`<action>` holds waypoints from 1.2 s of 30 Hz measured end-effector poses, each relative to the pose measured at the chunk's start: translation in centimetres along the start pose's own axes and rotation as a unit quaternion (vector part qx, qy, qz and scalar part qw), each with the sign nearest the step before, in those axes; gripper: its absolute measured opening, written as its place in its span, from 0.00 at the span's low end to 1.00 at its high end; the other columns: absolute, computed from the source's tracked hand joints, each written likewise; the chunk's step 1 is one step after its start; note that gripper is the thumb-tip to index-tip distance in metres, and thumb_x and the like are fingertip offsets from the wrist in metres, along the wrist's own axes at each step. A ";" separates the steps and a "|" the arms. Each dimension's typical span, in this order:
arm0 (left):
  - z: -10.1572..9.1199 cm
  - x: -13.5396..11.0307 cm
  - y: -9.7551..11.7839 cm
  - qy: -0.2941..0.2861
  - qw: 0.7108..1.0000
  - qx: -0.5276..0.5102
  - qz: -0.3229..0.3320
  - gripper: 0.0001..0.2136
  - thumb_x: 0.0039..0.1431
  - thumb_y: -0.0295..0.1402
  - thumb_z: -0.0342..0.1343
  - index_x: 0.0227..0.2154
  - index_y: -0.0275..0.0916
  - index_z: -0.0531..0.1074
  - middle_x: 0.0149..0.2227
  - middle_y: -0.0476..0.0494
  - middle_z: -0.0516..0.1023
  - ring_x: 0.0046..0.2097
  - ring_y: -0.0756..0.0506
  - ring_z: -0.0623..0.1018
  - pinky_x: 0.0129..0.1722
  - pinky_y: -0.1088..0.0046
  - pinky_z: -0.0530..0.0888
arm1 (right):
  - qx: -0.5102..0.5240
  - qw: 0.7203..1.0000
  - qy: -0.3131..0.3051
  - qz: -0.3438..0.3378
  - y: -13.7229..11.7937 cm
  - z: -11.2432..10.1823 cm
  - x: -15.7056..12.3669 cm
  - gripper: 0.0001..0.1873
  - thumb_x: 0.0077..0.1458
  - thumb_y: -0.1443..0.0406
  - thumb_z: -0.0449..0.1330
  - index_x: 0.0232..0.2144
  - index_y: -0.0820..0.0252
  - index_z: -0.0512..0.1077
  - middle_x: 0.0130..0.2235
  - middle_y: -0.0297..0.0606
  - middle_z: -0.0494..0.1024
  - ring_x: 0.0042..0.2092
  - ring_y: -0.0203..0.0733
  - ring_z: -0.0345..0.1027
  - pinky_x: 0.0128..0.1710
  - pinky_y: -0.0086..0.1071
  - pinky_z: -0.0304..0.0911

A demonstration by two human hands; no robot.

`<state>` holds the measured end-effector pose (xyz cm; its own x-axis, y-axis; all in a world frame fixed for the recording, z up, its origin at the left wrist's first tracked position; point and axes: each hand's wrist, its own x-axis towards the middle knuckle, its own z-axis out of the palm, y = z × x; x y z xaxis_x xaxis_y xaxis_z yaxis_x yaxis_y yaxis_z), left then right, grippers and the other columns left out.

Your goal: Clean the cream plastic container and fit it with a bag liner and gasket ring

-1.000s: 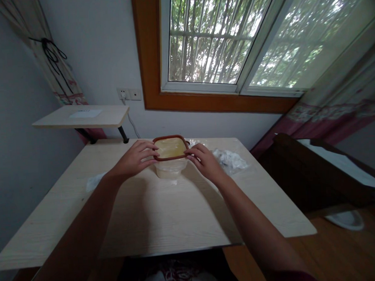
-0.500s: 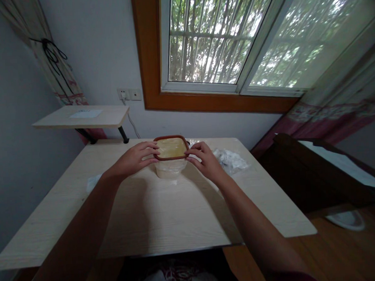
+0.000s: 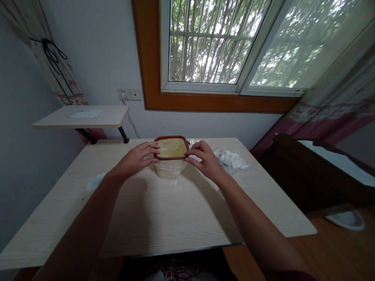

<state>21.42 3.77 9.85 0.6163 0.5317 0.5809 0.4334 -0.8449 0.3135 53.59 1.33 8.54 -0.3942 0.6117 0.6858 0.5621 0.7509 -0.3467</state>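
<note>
A rectangular plastic container (image 3: 171, 170) with a see-through body is at the back middle of the table. Around its top runs a brown rim (image 3: 171, 158), with a pale yellowish, filmy surface inside; I cannot tell whether the rim is a separate lid. My left hand (image 3: 140, 157) grips the rim's left side, fingers on top and thumb lower down. At the right front corner, my right hand (image 3: 204, 158) pinches the rim between thumb and fingers.
Crumpled clear plastic (image 3: 231, 160) lies right of the container. A whitish sheet (image 3: 94, 182) is beside my left forearm. A raised shelf (image 3: 110, 115) stands at the table's back left, below wall sockets (image 3: 129, 94). A window (image 3: 210, 38) is behind the table (image 3: 182, 216).
Almost nothing differs. Both hands keep their hold on the rim, with only a very slight shift of the fingers.
</note>
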 end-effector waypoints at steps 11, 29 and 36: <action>-0.4 0.4 1.3 -0.004 1.000 -0.005 -0.013 0.10 0.65 0.40 0.58 0.43 0.41 0.79 0.50 0.39 0.79 0.57 0.42 0.76 0.61 0.60 0.72 | 0.031 0.999 0.020 0.000 -0.6 0.0 0.9 0.11 0.66 0.58 0.59 0.47 0.48 0.80 0.54 0.42 0.77 0.57 0.49 0.69 0.59 0.49 0.64; 4.9 3.1 0.0 0.185 0.889 -0.253 -0.334 0.22 0.63 0.37 0.52 0.58 0.35 0.72 0.60 0.34 0.74 0.60 0.41 0.75 0.63 0.60 0.69 | 0.156 0.971 -0.003 0.183 2.0 4.1 3.2 0.28 0.68 0.49 0.49 0.62 0.52 0.69 0.66 0.42 0.68 0.67 0.47 0.59 0.71 0.46 0.49; 5.2 3.7 -0.3 0.226 0.859 -0.275 -0.368 0.22 0.57 0.34 0.55 0.53 0.34 0.76 0.56 0.35 0.78 0.55 0.40 0.78 0.60 0.60 0.72 | 0.137 0.973 0.014 0.185 1.8 4.5 3.4 0.25 0.64 0.58 0.53 0.60 0.56 0.71 0.62 0.46 0.71 0.64 0.49 0.63 0.68 0.47 0.53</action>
<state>26.94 6.29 8.01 -0.0637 0.9619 0.2658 0.1435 -0.2548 0.9563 49.98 5.90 7.43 -0.1792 0.8481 0.4986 0.4454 0.5218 -0.7276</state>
